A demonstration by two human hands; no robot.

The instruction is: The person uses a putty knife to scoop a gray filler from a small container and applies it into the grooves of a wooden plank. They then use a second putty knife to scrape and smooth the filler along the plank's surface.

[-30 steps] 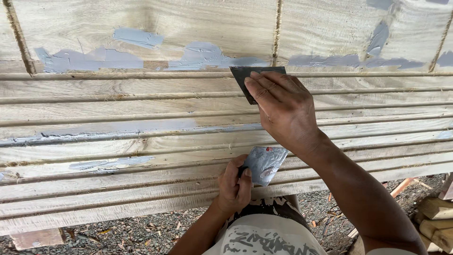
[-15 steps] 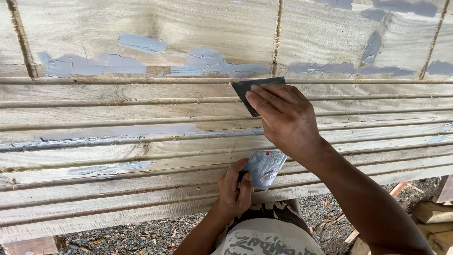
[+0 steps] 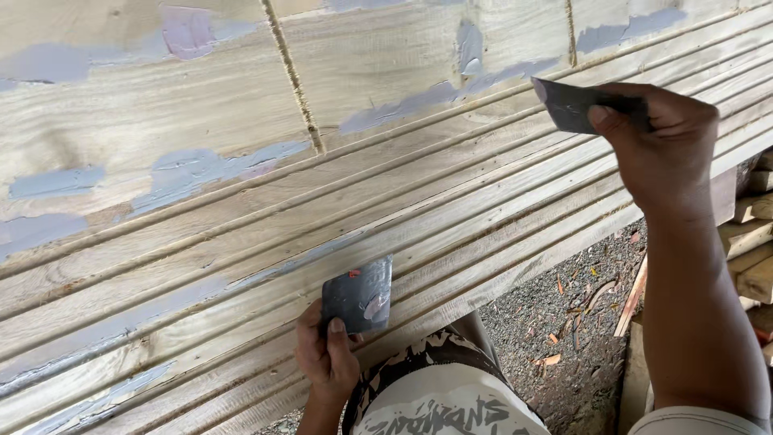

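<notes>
I see my right hand (image 3: 660, 149) clamped on a dark scraper (image 3: 568, 105), its edge against the grooved wooden panel (image 3: 241, 209) near grey filler patches (image 3: 201, 173). My left hand (image 3: 326, 354) grips a smeared card (image 3: 358, 296) flat against the lower grooves.

Right hand (image 3: 660, 145) gripping dark scraper (image 3: 568, 105) on grooved wooden board (image 3: 241, 234), left hand (image 3: 326, 354) holding putty card (image 3: 358, 296)
</notes>
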